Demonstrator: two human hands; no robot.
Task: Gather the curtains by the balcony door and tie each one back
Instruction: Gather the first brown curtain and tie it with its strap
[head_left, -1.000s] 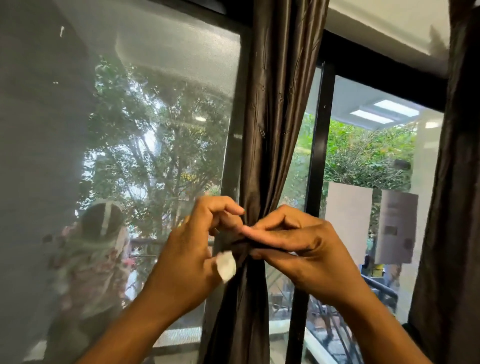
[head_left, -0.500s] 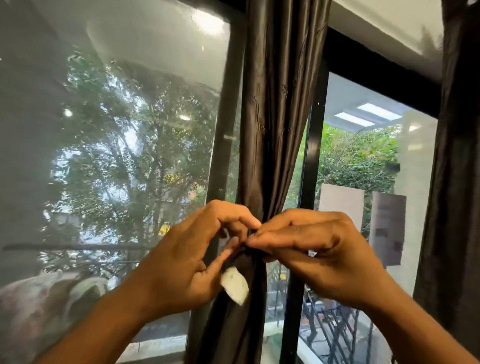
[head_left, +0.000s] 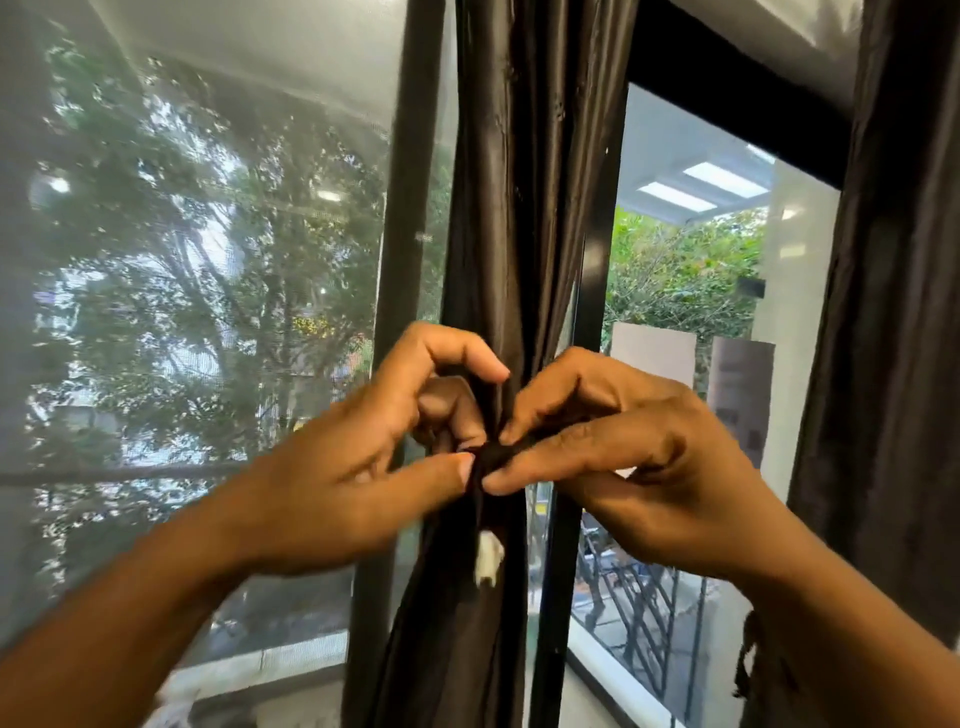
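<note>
Against the black door frame (head_left: 592, 322), a dark brown curtain (head_left: 519, 182) hung gathered into a narrow bundle, cinched at mid-height by a dark tie-back band (head_left: 491, 460). Both hands met at that band: the left hand (head_left: 363, 467) pinched it between thumb and forefinger, and the right hand (head_left: 634, 457) gripped it from the other side with its fingertips. Just below the band a small white tag (head_left: 488, 564) dangled against the folds. At the right edge a second dark curtain (head_left: 893, 364) hung loose.

I'm standing indoors in a home, at a dark-framed sliding balcony door (head_left: 597, 312). Brown curtains (head_left: 519, 208) hang centre and right, a balcony railing (head_left: 639, 597) shows at lower right, and trees (head_left: 208, 286) fill the glass beyond.
</note>
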